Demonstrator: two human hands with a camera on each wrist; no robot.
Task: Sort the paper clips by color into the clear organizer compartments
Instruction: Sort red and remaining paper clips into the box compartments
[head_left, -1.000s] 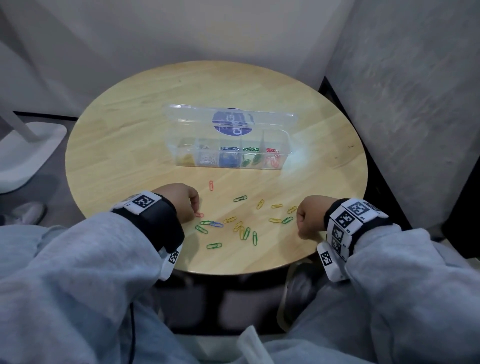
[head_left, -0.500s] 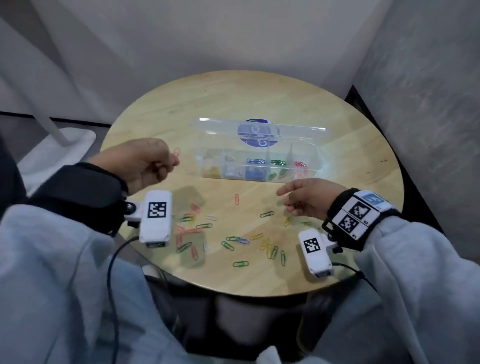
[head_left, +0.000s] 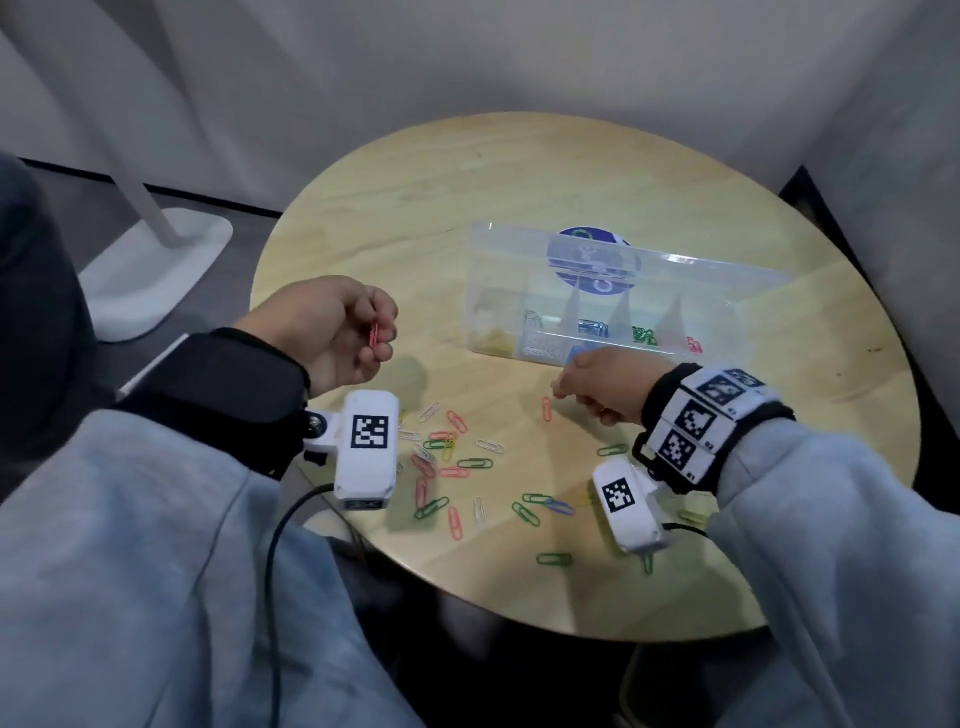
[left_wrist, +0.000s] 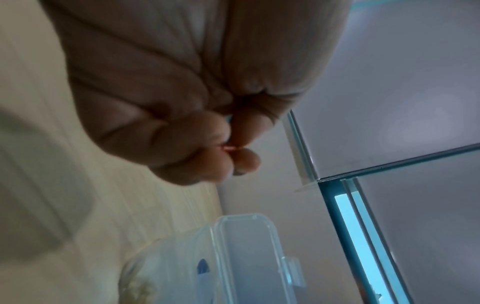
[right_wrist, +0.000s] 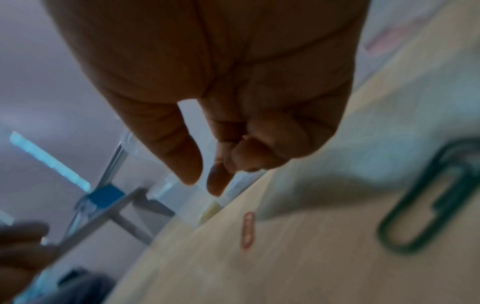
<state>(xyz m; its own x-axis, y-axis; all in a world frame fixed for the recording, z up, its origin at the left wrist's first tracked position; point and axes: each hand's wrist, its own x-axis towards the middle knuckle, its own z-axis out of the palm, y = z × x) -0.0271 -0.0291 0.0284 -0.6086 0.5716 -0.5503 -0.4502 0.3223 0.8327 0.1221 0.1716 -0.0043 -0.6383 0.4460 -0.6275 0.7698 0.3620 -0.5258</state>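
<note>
Round wooden table (head_left: 519, 171); grey walls (head_left: 467, 62)

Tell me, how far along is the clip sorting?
Partway. The clear box already holds yellow, silver, blue, green and red clips in separate sections. The left hand pinches a red clip; the right hand hovers, holding nothing visible. Many loose clips remain on the table.

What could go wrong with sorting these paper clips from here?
The left hand pinches a red clip far from the organizer's red compartment at the opposite end; it might slip or land in the wrong slot. Loose green clips near the table edge might be swept off by a sleeve.
</note>
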